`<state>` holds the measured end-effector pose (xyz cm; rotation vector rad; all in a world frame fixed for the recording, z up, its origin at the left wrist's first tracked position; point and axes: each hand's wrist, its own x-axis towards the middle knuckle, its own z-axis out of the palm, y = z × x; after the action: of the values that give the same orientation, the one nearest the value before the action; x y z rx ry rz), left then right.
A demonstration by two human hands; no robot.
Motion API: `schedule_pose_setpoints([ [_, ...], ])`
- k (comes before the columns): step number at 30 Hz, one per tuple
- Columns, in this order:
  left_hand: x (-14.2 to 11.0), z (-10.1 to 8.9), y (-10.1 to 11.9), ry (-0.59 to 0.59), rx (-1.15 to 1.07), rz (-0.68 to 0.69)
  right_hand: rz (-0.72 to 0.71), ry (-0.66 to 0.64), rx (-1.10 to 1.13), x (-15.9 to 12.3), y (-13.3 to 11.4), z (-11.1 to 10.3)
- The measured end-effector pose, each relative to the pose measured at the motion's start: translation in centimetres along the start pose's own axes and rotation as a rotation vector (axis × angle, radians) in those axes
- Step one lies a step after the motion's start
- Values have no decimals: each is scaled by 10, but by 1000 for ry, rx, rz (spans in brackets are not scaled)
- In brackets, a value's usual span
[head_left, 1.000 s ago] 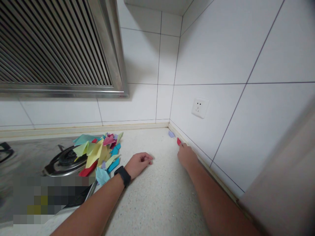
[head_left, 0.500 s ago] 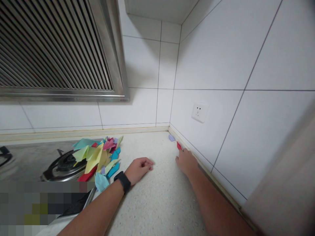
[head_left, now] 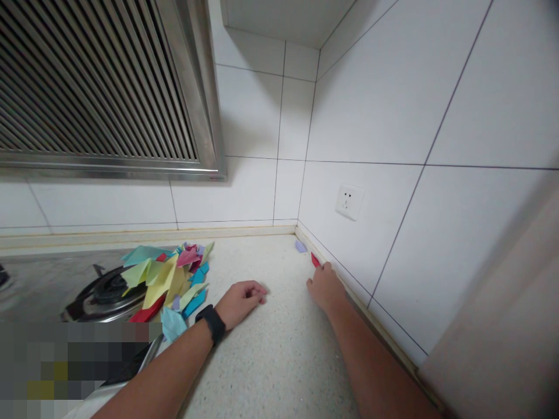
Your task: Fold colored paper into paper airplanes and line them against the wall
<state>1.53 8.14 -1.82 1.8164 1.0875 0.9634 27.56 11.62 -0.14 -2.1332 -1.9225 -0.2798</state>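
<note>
Along the right wall, my right hand (head_left: 326, 288) is closed with bent fingers at the near end of a small red folded paper (head_left: 315, 259); the fingertips are partly hidden. A light purple folded paper (head_left: 300, 247) lies just beyond it, near the corner. Over the middle of the counter (head_left: 262, 355), my left hand (head_left: 242, 302) is loosely curled with nothing visible in it, a black band (head_left: 211, 325) round its wrist. To its left is a pile of folded paper pieces (head_left: 168, 282) in yellow, green, blue, pink and red, partly over the stove burner.
A gas stove burner (head_left: 105, 297) sits at the left. Above it hangs a metal range hood (head_left: 109, 169). White tiled walls meet at the back corner, and a power socket (head_left: 349, 201) is on the right wall. The lower left area is pixelated.
The whole view has shifted slightly, so things appear a little further left. Both hands keep nearly the same places, the right one still at the red folded paper.
</note>
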Motion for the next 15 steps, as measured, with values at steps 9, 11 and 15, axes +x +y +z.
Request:
schedule_pose_setpoints([
  [9,0,0,1,-14,-4,8,18,-6,45,2,1,1],
  [11,0,1,0,-17,7,19,7,10,68,2,-1,0],
  [15,-2,4,1,8,83,40,-135,47,193,1,-13,0],
])
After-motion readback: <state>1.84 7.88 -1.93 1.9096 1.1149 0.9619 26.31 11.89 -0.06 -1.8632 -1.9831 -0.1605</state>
